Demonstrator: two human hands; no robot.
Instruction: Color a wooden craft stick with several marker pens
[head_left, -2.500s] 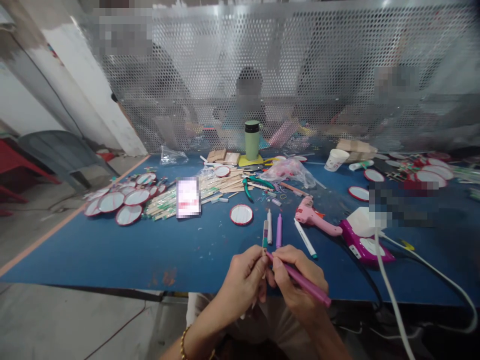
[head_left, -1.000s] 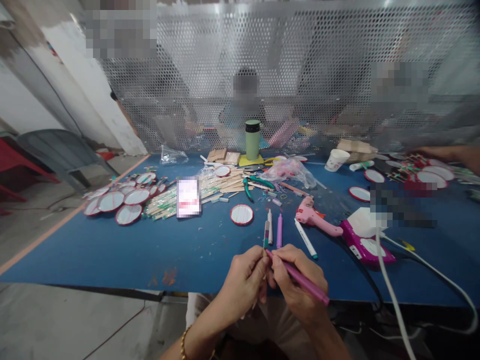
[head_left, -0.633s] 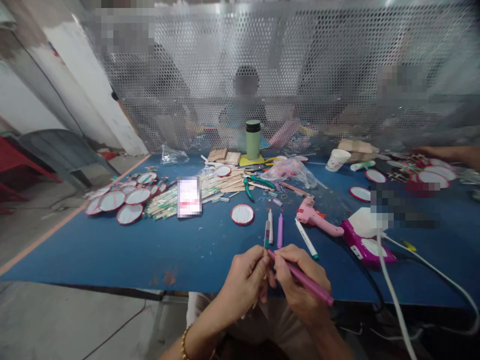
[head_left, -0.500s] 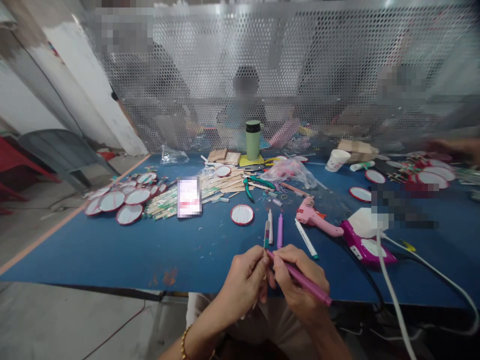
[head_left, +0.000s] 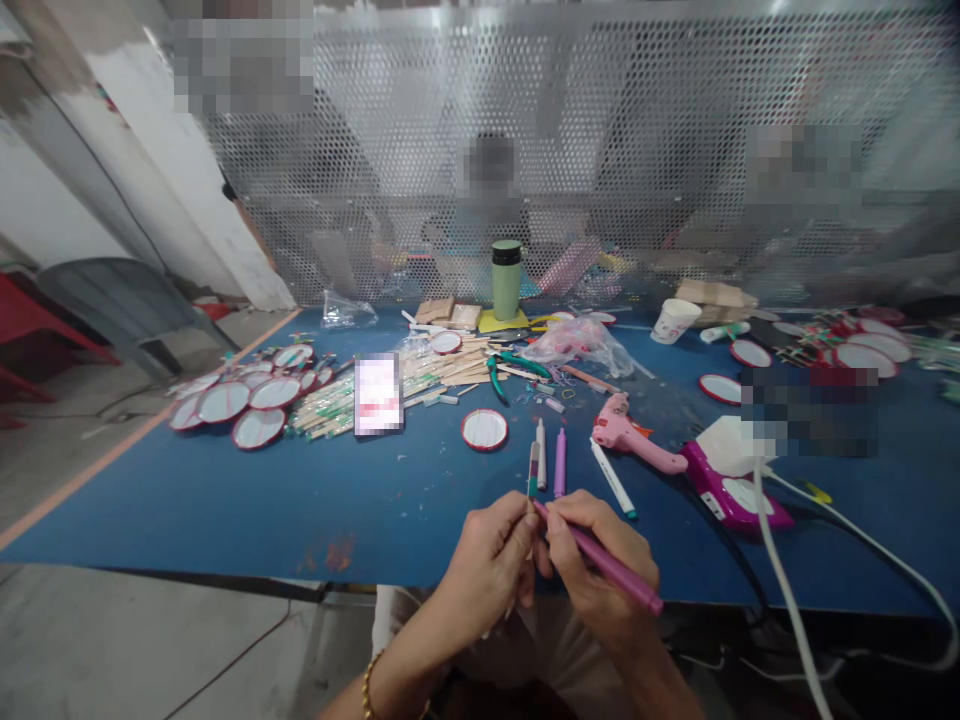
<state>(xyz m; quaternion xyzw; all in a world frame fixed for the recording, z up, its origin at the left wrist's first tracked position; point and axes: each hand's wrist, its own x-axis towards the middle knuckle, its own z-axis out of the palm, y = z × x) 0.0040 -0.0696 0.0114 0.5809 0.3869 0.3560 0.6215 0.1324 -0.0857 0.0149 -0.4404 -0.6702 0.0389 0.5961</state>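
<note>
My left hand (head_left: 499, 550) is closed around a thin wooden stick (head_left: 533, 475) whose upper part, with dark and green bands, stands up above the fingers. In my right hand (head_left: 604, 560) is a magenta marker pen (head_left: 619, 572), its tip against the stick just above the left fingertips. The exact contact point is partly hidden by the fingers. Just beyond the hands lie a pale marker (head_left: 541, 455), a purple marker (head_left: 561, 462) and a white marker with a teal end (head_left: 613, 480). A white disc with a red rim (head_left: 484, 430) lies farther back.
Red-rimmed discs (head_left: 259, 428) and a pile of sticks (head_left: 322, 408) lie left, beside a phone (head_left: 379, 395). Pliers (head_left: 497, 380) and a green tumbler (head_left: 506, 285) are behind. Right are a pink glue gun (head_left: 637, 440), a magenta box (head_left: 724, 490), white cable (head_left: 780, 590) and paper cup (head_left: 675, 322).
A co-worker's hand over the discs at the far right has gone out of view. My own hands, the stick and the magenta marker have barely moved.
</note>
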